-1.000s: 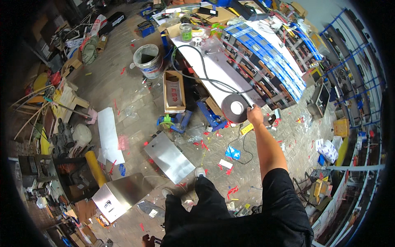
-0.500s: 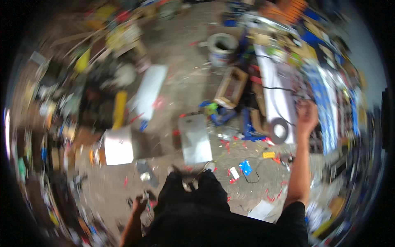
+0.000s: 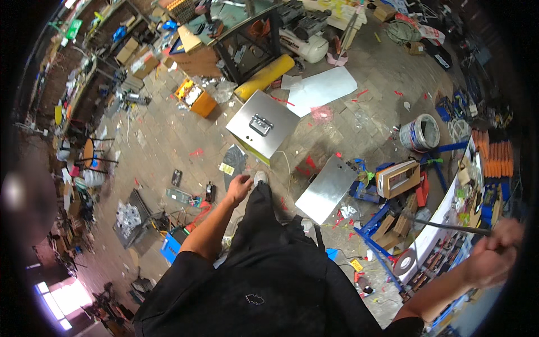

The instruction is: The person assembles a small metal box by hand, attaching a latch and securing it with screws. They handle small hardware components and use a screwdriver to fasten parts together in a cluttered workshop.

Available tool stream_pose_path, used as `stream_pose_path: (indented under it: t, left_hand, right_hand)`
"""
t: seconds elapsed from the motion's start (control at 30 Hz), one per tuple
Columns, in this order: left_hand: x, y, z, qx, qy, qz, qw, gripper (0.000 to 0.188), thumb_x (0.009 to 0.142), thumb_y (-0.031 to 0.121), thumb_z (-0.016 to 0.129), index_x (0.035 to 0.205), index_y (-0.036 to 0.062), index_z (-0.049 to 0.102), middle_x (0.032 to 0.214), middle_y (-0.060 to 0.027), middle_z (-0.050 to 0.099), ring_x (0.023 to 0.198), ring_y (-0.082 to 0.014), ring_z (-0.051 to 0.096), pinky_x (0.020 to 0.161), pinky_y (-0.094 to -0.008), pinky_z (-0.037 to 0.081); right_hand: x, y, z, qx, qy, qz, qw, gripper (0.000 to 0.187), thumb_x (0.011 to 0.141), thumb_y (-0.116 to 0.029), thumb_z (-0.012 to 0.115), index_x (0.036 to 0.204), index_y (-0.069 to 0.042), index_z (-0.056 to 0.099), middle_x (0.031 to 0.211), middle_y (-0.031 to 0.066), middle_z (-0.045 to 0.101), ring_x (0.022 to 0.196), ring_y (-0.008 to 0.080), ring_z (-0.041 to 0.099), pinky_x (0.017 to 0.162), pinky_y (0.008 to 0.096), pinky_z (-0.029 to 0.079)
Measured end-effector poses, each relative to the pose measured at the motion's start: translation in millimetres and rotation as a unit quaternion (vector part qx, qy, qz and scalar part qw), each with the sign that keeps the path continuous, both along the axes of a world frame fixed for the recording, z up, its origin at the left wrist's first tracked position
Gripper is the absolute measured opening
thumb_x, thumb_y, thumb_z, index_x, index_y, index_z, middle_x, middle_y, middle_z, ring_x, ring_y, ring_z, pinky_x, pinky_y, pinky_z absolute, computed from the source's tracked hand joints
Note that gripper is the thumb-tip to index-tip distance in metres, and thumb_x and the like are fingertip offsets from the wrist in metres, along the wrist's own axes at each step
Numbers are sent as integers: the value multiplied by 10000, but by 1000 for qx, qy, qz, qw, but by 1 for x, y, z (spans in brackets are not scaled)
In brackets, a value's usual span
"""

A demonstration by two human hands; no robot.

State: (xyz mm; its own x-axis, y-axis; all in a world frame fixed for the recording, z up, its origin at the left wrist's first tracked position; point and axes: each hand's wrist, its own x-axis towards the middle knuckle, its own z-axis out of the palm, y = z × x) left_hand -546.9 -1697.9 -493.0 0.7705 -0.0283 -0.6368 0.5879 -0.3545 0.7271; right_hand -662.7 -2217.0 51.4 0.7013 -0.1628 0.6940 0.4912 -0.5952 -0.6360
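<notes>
Right hand (image 3: 491, 257) out at 4 o'clock in my view, blurred, fingers curled tight round black cable (image 3: 449, 226); cable runs from fist toward 9 o'clock, across sight of white table (image 3: 432, 250). Tape roll (image 3: 397, 263) at table's near end. Left hand (image 3: 240, 189) half open, nothing seen in it; metal box (image 3: 268, 135) at its 1 o'clock, metal sheet (image 3: 327, 190) at 3.

One black cable (image 3: 455, 227), in right grip (image 3: 494, 257); left grip (image 3: 239, 190), loosely curled, near metal box (image 3: 247, 124); one white bucket (image 3: 412, 136).
</notes>
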Motion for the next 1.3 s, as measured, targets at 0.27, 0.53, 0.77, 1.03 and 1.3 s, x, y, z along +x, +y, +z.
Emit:
stream_pose_path:
  t: [0.27,0.53,0.77,1.03,1.3]
  left_hand:
    - [61,-53,83,-333,37,2,942,270,1022,218,630,1200,15,628,1038,-43,678,867,-116,646,779,-262,525]
    - [90,-14,18,-315,117,254,907,259,1000,177,643,1210,38,579,969,-33,647,755,-118,611,659,-263,507]
    - [132,-8,-48,-223,95,263,934,362,973,183,667,1282,27,565,1034,-12,648,821,-119,611,735,-288,507]
    - [152,-17,-41,-290,150,244,913,96,982,129,636,1039,58,604,937,-12,691,814,-107,620,706,-281,494]
    - [150,-23,-57,-329,135,281,891,144,986,23,582,1127,28,606,980,-44,709,829,-103,639,708,-261,508]
  right_hand:
    - [187,210,-225,3,380,103,919,160,908,-1,679,1068,-8,672,904,94,684,786,159,657,688,296,537]
    - [255,323,-434,-56,497,155,852,196,959,-168,633,1079,-21,584,943,207,708,866,431,685,732,487,535]
    - [286,366,-522,-144,512,123,838,217,957,-214,643,1065,-41,567,874,214,700,820,451,672,721,531,516]
    - [299,378,-533,-253,540,83,798,183,920,-237,679,1033,-102,628,826,139,727,773,390,699,658,494,529]
    - [304,380,-527,-321,507,110,792,159,902,-223,690,1009,-117,637,834,114,730,757,363,705,633,478,536]
